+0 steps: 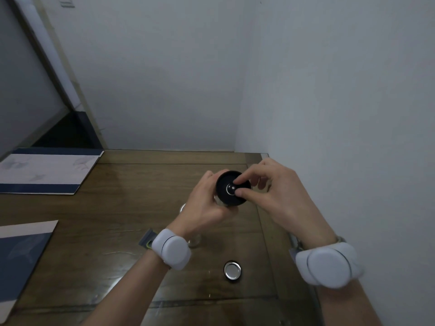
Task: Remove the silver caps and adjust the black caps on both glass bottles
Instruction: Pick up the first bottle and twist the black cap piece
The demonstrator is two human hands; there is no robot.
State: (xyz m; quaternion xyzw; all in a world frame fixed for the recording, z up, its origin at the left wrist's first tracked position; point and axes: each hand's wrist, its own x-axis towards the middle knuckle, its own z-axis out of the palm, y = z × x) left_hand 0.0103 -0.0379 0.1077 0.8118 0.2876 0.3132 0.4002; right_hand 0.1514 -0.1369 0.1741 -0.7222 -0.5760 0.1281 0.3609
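My left hand is wrapped around a glass bottle, lifted above the wooden table; the glass is almost wholly hidden behind the hand. The bottle's round black cap faces me, with a small silver ring at its centre. My right hand pinches that centre between thumb and forefinger. One silver cap lies loose on the table near the front, open side up. A second glass bottle shows only as a clear glint behind my left wrist.
White walls close in behind and to the right of the table. Two blue-and-white paper sheets lie at the left, one far, one near. Both wrists wear white sensor bands.
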